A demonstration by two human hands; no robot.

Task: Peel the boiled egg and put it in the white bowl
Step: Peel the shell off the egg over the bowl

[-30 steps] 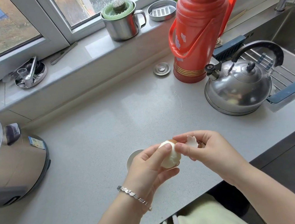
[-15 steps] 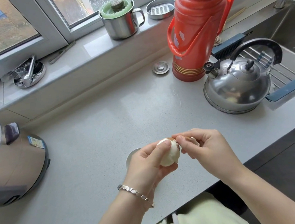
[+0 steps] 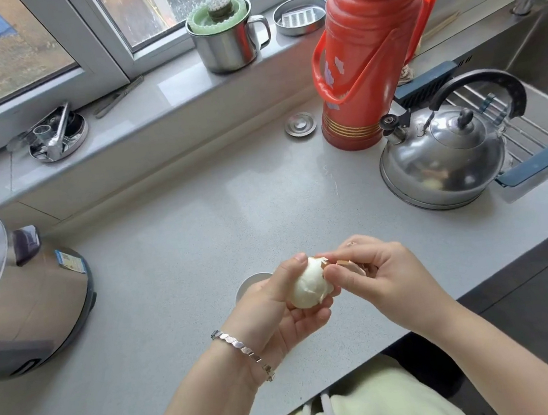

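My left hand grips a boiled egg above the counter's front edge, thumb on top and fingers curled below. Most of the egg shows bare white; a little brown shell clings at its upper right. My right hand pinches that shell at the egg's top with thumb and forefinger and also holds loose brown shell pieces in its curled fingers. The white bowl stands on the counter just behind my left hand, and only a sliver of its rim shows.
A steel rice cooker stands at the left. At the right back are a red thermos and a steel kettle beside the sink rack. A small metal lid lies near the thermos. A steel mug sits on the sill.
My right hand, which held a torn-off white shell piece up beside the egg, has come back to the egg's top and pinches shell there. My left hand has turned the egg slightly.
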